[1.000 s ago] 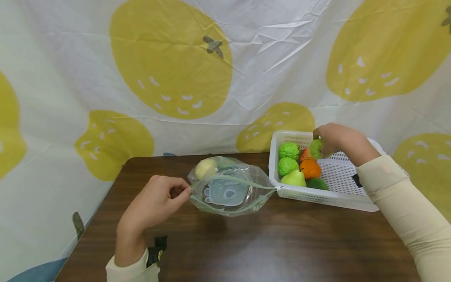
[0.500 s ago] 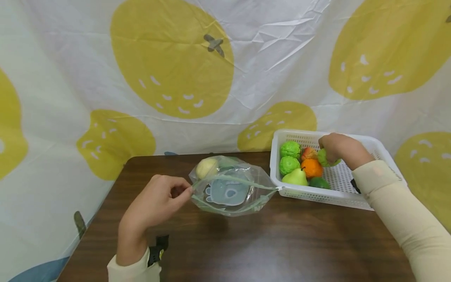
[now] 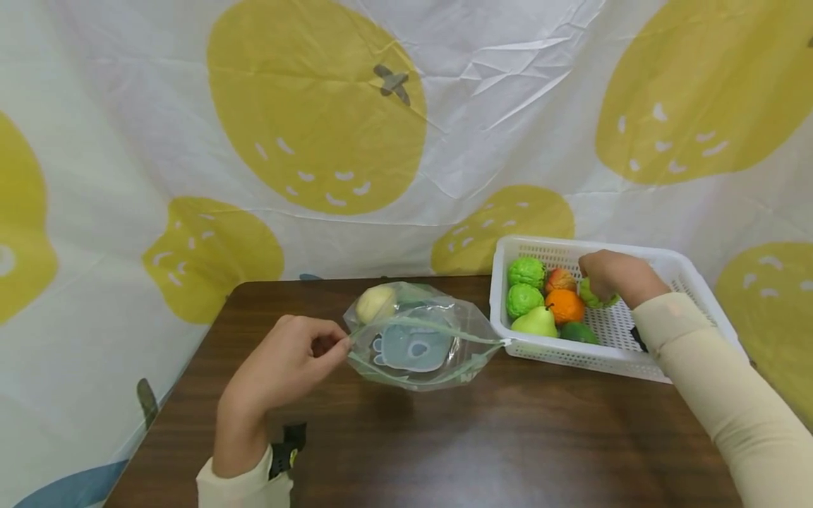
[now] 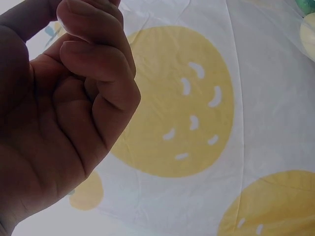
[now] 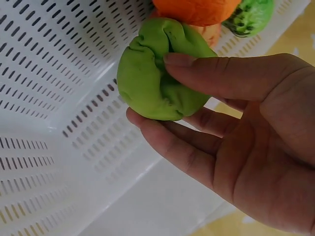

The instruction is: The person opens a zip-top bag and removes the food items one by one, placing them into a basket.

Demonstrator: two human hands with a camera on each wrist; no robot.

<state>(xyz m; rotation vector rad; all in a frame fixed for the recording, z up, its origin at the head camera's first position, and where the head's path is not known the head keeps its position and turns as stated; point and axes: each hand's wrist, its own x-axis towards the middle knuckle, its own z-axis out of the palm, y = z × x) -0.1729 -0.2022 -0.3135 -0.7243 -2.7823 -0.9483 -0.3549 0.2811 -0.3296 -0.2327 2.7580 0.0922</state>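
My left hand [image 3: 286,370] pinches the left end of a clear zip bag [image 3: 470,368] with a pale green strip along its mouth. The bag's mouth gapes, and a blue-grey bear print [image 3: 413,346] shows through it. A pale yellow round fruit [image 3: 376,304] shows at the bag's back left. In the left wrist view the fingers of my left hand [image 4: 74,108] are curled; the bag's edge is out of sight. My right hand [image 3: 625,277], low over the white basket [image 3: 587,360], grips a green, wrinkled round fruit [image 5: 160,73] between thumb and fingers.
In the basket's left part sit two bumpy green fruits [image 3: 525,301], a green pear [image 3: 536,322], an orange [image 3: 565,306], a reddish fruit [image 3: 561,280] and a dark green fruit [image 3: 579,333]. A lemon-print cloth [image 3: 356,240] hangs behind the brown table [image 3: 444,444].
My right hand has gone down and slightly right into the basket, with the green wrinkled fruit still in its grip. The left hand stays at the bag's edge.
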